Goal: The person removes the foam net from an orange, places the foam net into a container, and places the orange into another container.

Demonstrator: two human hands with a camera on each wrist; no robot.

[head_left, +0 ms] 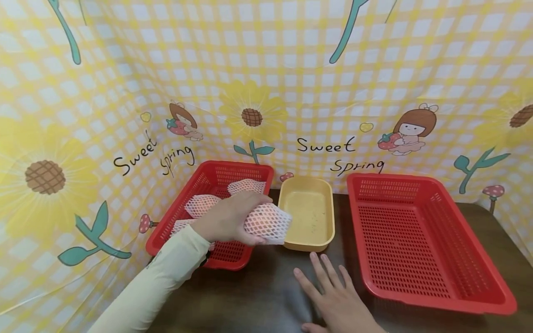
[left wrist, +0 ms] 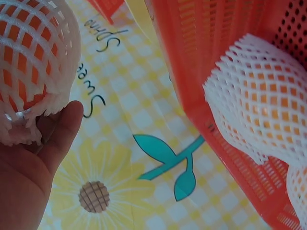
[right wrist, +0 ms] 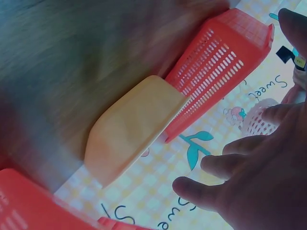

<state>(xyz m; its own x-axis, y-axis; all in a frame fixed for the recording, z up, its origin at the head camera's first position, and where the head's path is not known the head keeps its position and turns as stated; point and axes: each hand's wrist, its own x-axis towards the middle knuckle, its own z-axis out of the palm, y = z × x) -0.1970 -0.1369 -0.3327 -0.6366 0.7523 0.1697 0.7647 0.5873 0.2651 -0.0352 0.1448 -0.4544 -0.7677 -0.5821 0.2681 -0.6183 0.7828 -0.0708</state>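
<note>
My left hand (head_left: 226, 221) grips a round orange-red fruit in a white foam net (head_left: 266, 224), held over the space between the left red basket (head_left: 233, 263) and the yellow tub (head_left: 306, 210). Loose net ends jut out toward the tub. Close up in the left wrist view, the netted fruit (left wrist: 29, 57) rests against the fingers. More netted fruits (head_left: 201, 205) lie inside the left basket, partly covered by the hand and sleeve. My right hand (head_left: 339, 300) is held with fingers spread, just in front of the tub, holding nothing.
A larger red basket (head_left: 410, 249) with slotted sides stands at the right, with nothing inside. Everything sits on a dark wooden table (head_left: 266, 296). A yellow checked cloth (head_left: 291, 55) hangs close behind and along the left side.
</note>
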